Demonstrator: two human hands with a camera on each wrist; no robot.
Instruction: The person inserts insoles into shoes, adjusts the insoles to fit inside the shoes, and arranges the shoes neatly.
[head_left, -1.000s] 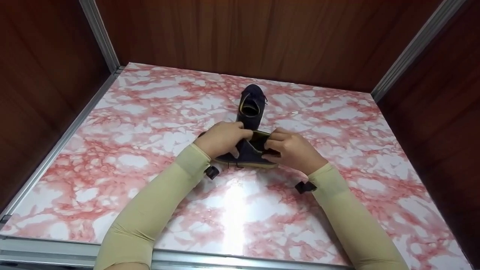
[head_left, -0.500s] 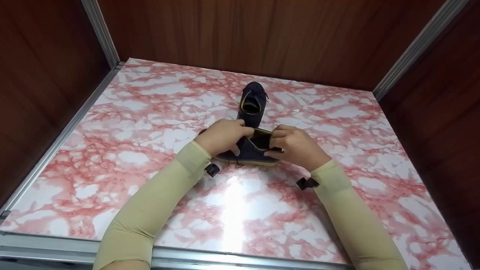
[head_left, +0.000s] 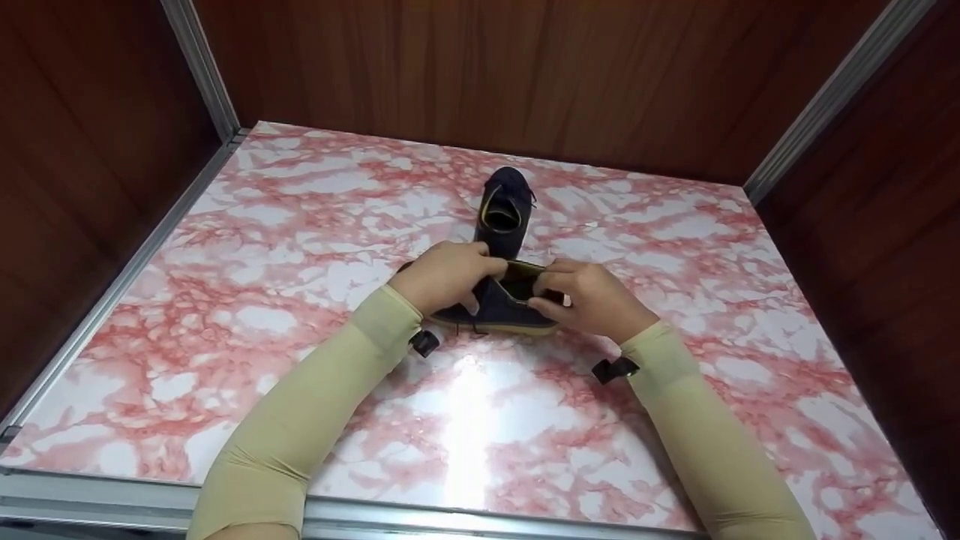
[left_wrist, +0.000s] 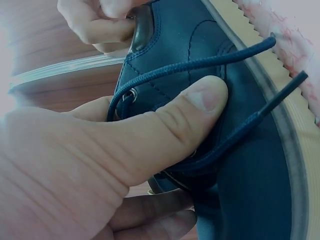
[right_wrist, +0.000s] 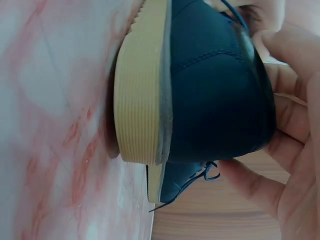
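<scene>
A dark navy lace-up shoe (head_left: 514, 316) with a yellowish lining lies sideways across the middle of the marbled surface, toe to the left. Over its front part, my left hand (head_left: 446, 277) grips the shoe; in the left wrist view the thumb presses beside the loose lace (left_wrist: 200, 62). At the heel end, my right hand (head_left: 589, 300) has curled fingers at the collar of the opening. The right wrist view shows the ribbed tan sole (right_wrist: 140, 105) close to the surface, with fingers hooked over the heel rim. Part of the toe is hidden under my left hand.
A matching second shoe (head_left: 491, 241) stands just behind, toe pointing away, its heel close to the near shoe. Brown wood-look panels (head_left: 480, 67) enclose the pink and white surface (head_left: 315, 225) at the back and sides. A metal rail (head_left: 420, 514) runs along the front edge.
My right hand shifts slightly right along the heel collar, its thumb moving from low beside the opening to the rim. My left hand and both shoes stay about where they were.
</scene>
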